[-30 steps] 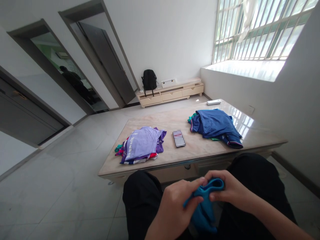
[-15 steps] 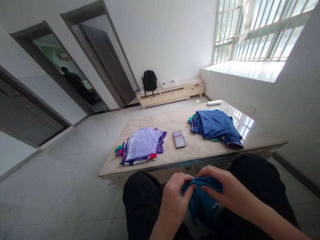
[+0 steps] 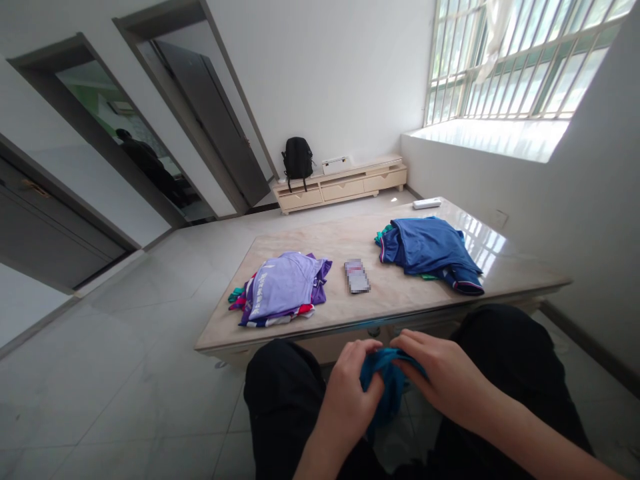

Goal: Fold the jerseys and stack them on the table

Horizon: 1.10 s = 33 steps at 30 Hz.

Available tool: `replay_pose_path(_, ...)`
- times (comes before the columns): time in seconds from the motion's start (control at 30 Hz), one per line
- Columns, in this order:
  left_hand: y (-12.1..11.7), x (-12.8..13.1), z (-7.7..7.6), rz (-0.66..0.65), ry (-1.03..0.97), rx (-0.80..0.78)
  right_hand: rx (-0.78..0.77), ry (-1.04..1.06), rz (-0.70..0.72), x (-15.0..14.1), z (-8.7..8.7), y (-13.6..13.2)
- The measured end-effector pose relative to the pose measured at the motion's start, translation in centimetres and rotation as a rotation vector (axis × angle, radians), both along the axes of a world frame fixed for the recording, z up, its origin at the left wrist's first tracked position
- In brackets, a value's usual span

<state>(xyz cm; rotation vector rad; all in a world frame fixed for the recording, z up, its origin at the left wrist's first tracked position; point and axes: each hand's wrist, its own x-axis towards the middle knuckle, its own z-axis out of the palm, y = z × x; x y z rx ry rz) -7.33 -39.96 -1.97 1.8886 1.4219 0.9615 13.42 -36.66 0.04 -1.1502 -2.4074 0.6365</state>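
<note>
My left hand (image 3: 353, 393) and right hand (image 3: 440, 380) both have a clenched grip on a bunched teal garment (image 3: 383, 390), held over my lap, just near of the counter (image 3: 400, 300) edge. On the counter, a purple pile of clothes (image 3: 285, 290) lies left, a blue pile of clothes (image 3: 430, 250) right, and a phone (image 3: 357, 276) between them.
</note>
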Motion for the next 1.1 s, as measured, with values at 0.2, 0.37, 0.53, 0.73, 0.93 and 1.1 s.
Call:
replay_pose_path(0.2,0.5,-0.7,-1.3,0.074,-0.046,-0.035,0.124,-0.096,0.065,0.7,1.3,0.9)
replay_pose_path(0.37,0.6,-1.4,-3.3,0.02,-0.057,-0.045,0.229,-0.09,0.109,2.5,2.2,1.9)
replay_pose_path(0.53,0.4,-1.7,-5.0,-0.038,-0.071,-0.036,0.374,-0.083,0.161,4.5,3.3,2.4)
replay_pose_path(0.73,-0.3,-1.2,-6.2,0.16,-0.084,0.133,0.499,-0.046,0.177,6.7,5.0,1.9)
replay_pose_path(0.93,3.7,-2.4,-4.1,0.135,0.26,0.686,0.58,-0.062,0.045,9.8,6.9,3.8)
replay_pose_path(1.1,12.1,-2.9,1.0,0.093,0.441,0.832,0.42,-0.06,-0.167,11.4,9.7,10.1)
